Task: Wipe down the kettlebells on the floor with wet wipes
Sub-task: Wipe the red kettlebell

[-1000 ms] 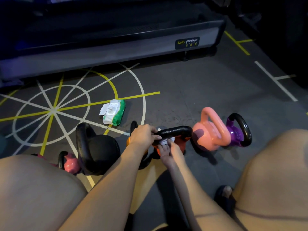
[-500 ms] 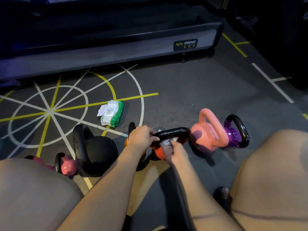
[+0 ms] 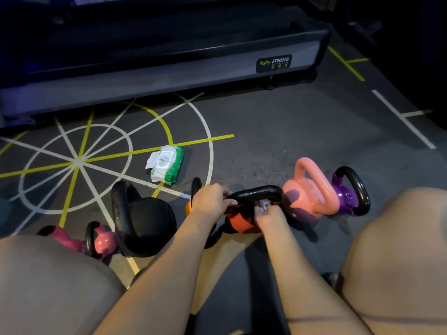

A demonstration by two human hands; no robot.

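Wipe (image 3: 264,204) now higher under handle (image 3: 256,193), pack (image 3: 167,166) open

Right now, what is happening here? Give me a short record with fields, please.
Place: gym floor with painted lines, beside a machine labelled Body Strong
Being cleaned: orange-red kettlebell with a black handle
Left hand: grips the handle's left end
Right hand: pinches a white wet wipe just under the handle
Wipe pack: on the floor beyond the kettlebells, flap open
Others: coral-pink kettlebell and purple kettlebell to the right; large black kettlebell and small pink kettlebell to the left
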